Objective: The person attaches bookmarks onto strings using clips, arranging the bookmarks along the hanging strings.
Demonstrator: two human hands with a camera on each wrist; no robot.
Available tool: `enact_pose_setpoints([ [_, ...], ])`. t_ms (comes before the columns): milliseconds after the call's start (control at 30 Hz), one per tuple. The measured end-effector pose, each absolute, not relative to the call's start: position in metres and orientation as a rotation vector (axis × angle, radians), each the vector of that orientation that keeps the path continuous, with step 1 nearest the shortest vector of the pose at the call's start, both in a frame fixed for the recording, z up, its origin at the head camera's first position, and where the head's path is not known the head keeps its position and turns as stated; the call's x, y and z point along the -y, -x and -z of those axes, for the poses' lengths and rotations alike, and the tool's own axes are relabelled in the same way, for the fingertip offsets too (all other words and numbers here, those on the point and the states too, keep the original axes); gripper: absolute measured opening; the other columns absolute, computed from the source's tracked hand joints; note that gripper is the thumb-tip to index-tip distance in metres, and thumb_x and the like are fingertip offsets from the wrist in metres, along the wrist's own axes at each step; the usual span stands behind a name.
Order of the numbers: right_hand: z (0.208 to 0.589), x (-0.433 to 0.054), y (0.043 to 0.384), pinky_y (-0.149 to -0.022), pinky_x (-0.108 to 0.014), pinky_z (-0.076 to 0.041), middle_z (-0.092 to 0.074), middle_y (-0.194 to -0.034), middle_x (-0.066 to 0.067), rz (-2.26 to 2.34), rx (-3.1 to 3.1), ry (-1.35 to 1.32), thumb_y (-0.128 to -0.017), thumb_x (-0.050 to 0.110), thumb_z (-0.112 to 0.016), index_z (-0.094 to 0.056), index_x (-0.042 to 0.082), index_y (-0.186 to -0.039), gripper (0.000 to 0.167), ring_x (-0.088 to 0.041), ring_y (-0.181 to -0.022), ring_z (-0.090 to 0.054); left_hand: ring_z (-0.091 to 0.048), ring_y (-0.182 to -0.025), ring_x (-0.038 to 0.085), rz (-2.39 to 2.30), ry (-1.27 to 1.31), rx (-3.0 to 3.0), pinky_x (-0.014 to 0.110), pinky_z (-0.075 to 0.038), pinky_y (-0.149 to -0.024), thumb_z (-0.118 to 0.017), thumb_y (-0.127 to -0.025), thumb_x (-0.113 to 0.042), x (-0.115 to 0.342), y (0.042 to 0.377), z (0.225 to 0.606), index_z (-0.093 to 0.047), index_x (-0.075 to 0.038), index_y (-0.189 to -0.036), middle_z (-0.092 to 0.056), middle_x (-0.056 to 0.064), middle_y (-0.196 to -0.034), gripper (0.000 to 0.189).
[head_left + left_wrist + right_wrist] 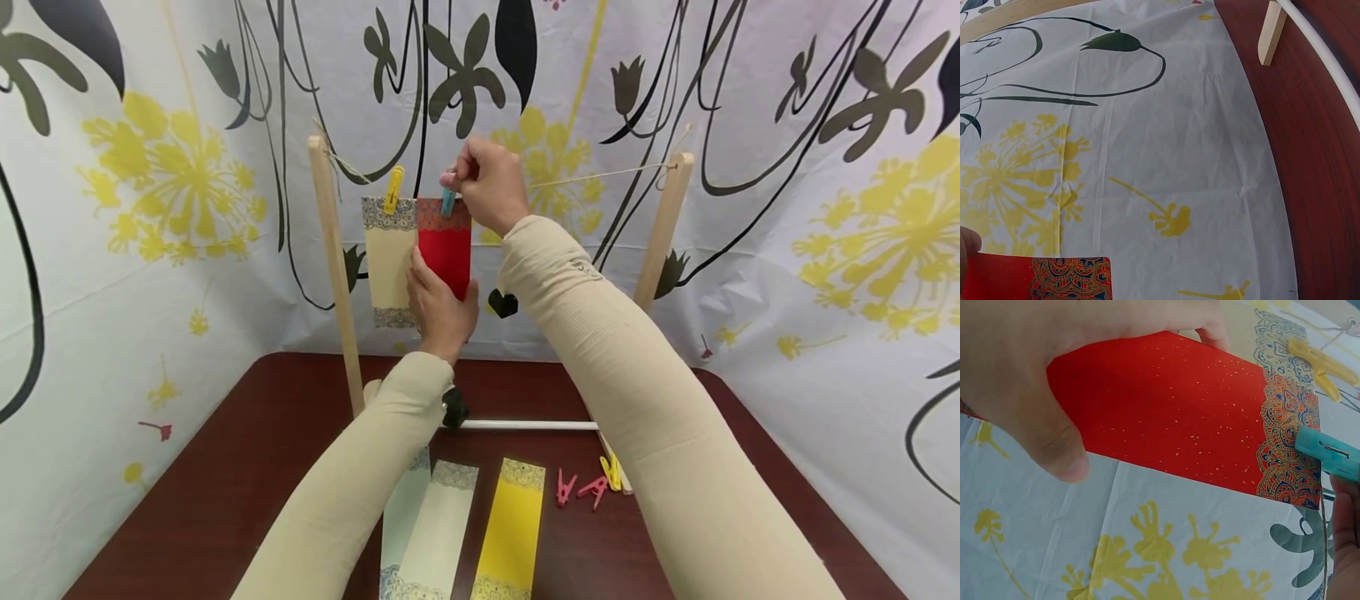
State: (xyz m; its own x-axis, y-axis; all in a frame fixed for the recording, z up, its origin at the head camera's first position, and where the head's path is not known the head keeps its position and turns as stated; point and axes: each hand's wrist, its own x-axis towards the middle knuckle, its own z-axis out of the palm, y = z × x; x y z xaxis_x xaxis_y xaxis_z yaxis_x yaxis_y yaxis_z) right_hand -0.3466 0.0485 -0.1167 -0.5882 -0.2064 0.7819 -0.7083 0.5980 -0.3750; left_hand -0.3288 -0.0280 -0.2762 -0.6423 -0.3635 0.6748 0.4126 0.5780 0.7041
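My left hand (441,310) grips a red card (448,254) by its lower part, with the thumb and fingers at its two long edges. The card hangs upright and has a patterned band along its top. With its fingertips my right hand (491,182) pinches a teal clothespin (1325,452), whose jaws sit over that patterned band at the string. Just left of the red card hangs a cream card (390,262) under a yellow clothespin (393,190). In the left wrist view only one patterned end of the red card (1072,277) and a fingertip show.
A string (592,177) runs between a left wooden post (335,267) and a right wooden post (663,229). A white rod (528,425) lies low between them. On the dark red table (225,467) are a yellow card (512,529), pale cards (441,533), pink clothespins (565,487) and yellow clothespins (611,472).
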Motion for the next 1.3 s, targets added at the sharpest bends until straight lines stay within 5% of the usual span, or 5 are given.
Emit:
enact_pose_setpoints([
  [367,0.120,-0.053,0.345,-0.065,-0.022,-0.040,-0.062,-0.082,-0.005,-0.895,2.185,-0.721,-0.086,0.023,-0.075,-0.051,0.008,-0.081,0.028,-0.013,-0.070,-0.055,-0.038,-0.126,0.040,1.128,0.055,1.955,0.057,-0.030,-0.100,-0.072,-0.085,-0.024,0.030,0.332,0.280,-0.011,-0.002,-0.150,-0.034,0.023,-0.141,0.091],
  [733,0.119,-0.053,0.342,-0.077,-0.023,-0.047,-0.062,-0.097,-0.007,-0.952,2.290,-0.707,-0.090,0.028,-0.071,-0.056,0.004,-0.104,0.032,-0.015,-0.088,-0.059,-0.043,-0.123,0.040,1.120,0.020,1.991,0.052,-0.033,-0.102,-0.070,-0.086,-0.027,0.032,0.332,0.282,-0.010,-0.003,-0.151,-0.036,0.024,-0.140,0.092],
  [1300,0.122,-0.057,0.339,-0.085,-0.029,-0.048,-0.065,-0.105,-0.010,-0.929,2.318,-0.712,-0.091,0.027,-0.069,-0.057,0.001,-0.108,0.033,-0.019,-0.097,-0.062,-0.039,-0.127,0.039,1.111,-0.014,2.019,0.052,-0.027,-0.107,-0.073,-0.085,-0.027,0.027,0.325,0.296,-0.012,-0.002,-0.150,-0.037,0.023,-0.140,0.092],
])
